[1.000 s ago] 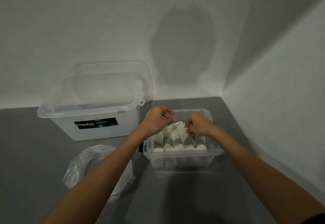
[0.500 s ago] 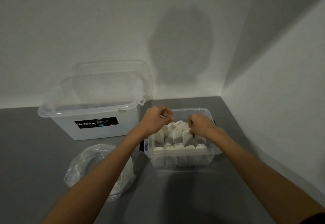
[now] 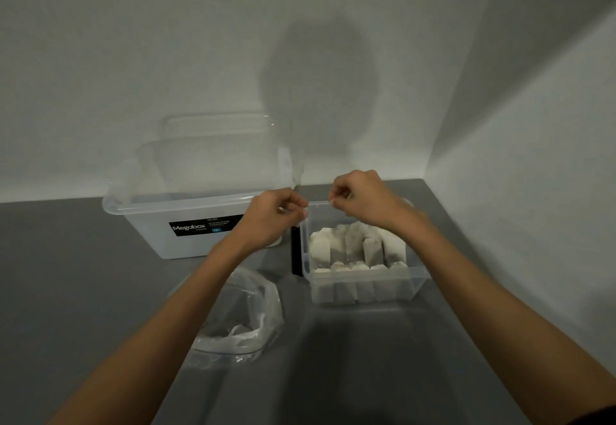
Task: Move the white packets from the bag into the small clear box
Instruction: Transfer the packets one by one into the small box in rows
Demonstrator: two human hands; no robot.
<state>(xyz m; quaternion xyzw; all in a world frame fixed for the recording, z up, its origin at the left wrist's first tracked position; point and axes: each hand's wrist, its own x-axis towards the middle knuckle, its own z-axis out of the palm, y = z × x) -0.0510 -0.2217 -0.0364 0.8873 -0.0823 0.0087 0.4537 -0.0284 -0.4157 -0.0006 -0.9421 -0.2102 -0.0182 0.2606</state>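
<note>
The small clear box (image 3: 366, 288) stands on the grey table, right of centre, packed with several upright white packets (image 3: 353, 244) in rows. Both my hands hover just above its far left corner with fingers curled. My left hand (image 3: 271, 216) is over the corner by the big tub. My right hand (image 3: 361, 201) is over the far rim. I see nothing held in either hand. The crumpled clear plastic bag (image 3: 243, 308) lies to the left of the box, partly under my left forearm, with some white material (image 3: 240, 336) at its front.
A large clear Megabox tub (image 3: 193, 221) stands at the back left, with clear lids (image 3: 216, 131) leaning on the wall behind it. White walls close the corner behind and to the right. A black clip (image 3: 295, 251) sits on the small box's left side.
Both hands have lifted off the packets and moved back and up, to the box's far left corner. The packets stay in the box.
</note>
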